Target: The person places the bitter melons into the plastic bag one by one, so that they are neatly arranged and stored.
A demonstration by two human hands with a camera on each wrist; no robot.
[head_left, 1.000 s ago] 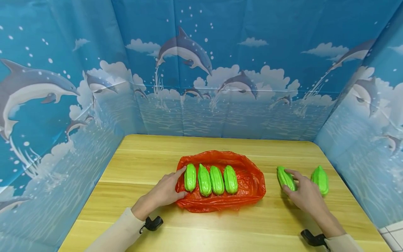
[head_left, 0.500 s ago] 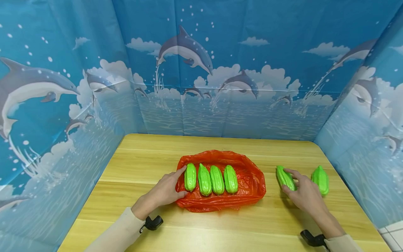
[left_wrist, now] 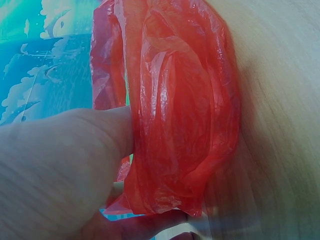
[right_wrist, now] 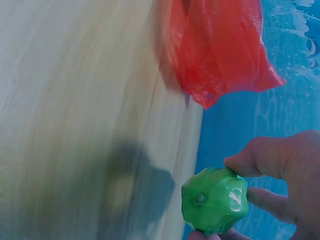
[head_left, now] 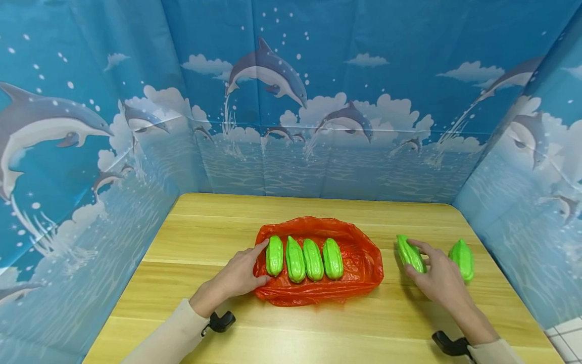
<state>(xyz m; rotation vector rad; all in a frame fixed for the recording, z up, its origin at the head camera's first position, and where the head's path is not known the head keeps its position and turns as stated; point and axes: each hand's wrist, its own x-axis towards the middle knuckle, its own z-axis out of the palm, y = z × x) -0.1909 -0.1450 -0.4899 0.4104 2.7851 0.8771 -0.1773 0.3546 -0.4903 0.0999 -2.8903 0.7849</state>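
My left hand point(head_left: 236, 273) holds the left end of a red plastic bag point(head_left: 359, 268) that lies spread open on the table. In the left wrist view, the thumb reaches over the rim of the bag point(left_wrist: 175, 100). Several bright green, ridged toy vegetables point(head_left: 296, 260) lie side by side inside it. My right hand point(head_left: 438, 275) grips another green ridged toy vegetable point(head_left: 410, 253) between thumb and fingers; the right wrist view shows its ribbed end with a small stub point(right_wrist: 212, 200) and a shadow on the wood. One more such toy vegetable point(head_left: 462, 260) lies just right of that hand.
The wooden table point(head_left: 318, 333) ends at a blue dolphin-print curtain point(head_left: 291, 167) at the back and on both sides. A black wrist mount point(head_left: 222, 322) sits on the left wrist, another black mount point(head_left: 450, 344) on the right.
My right hand has shifted slightly left and back with the green toy vegetable, whose far end has tipped toward the bag. The left hand and the bag stay in place.
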